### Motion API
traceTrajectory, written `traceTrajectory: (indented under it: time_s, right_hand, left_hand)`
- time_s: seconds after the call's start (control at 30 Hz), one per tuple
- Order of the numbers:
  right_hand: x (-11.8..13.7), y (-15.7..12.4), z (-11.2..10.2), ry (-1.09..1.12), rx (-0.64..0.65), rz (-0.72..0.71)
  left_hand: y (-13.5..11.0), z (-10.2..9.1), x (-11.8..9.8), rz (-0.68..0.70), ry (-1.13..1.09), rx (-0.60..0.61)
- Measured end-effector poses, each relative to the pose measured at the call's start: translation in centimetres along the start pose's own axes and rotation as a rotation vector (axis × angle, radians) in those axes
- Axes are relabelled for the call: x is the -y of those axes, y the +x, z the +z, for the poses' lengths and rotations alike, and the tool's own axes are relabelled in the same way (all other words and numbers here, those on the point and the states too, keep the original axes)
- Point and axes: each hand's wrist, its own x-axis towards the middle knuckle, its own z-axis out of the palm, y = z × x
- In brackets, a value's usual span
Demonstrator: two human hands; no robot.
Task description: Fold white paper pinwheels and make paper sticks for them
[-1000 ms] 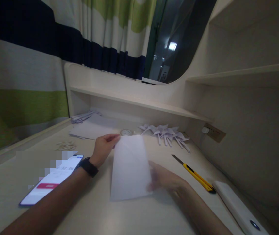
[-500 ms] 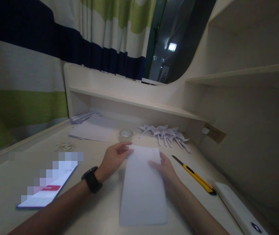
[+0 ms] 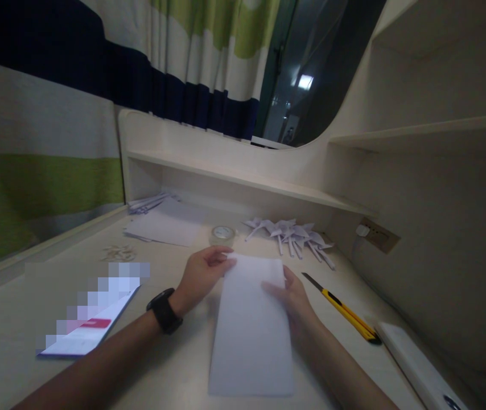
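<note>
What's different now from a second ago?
The white paper has moved toward the person and slightly right. The right hand, blurred at its lower right side earlier, now holds its upper right edge, thumb on top. The left hand still grips the upper left corner. The yellow cutter, tape roll and folded paper shapes stayed put.
</note>
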Motion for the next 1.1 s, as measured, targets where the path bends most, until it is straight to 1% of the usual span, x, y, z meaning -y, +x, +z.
traceTrajectory:
  time_s: [0.27, 0.4, 0.57, 0.8, 1.0, 1.1]
  right_hand:
    - [0.4, -0.4, 0.3, -0.004, -0.030, -0.009]
    - [0.3, -0.4, 0.4, 0.019, -0.027, -0.013]
    - [0.0, -0.5, 0.5, 0.032, -0.047, -0.043]
    - [0.0, -0.9, 0.6, 0.034, -0.047, -0.069]
    - [0.0, -0.8, 0.8, 0.035, -0.064, -0.051]
    - [0.0, -0.8, 0.8, 0.031, -0.072, -0.061]
  left_hand:
    - [0.0, -0.1, 0.3, 0.030, -0.008, 0.026]
    - [0.1, -0.1, 0.4, 0.021, -0.032, 0.038]
    - [0.0, 0.0, 0.6, 0.007, -0.067, 0.027]
    - [0.1, 0.0, 0.2, 0.010, -0.040, 0.008]
    - [0.4, -0.1, 1.0, 0.028, -0.037, 0.010]
    - [0.4, -0.2, 1.0, 0.008, -0.016, 0.002]
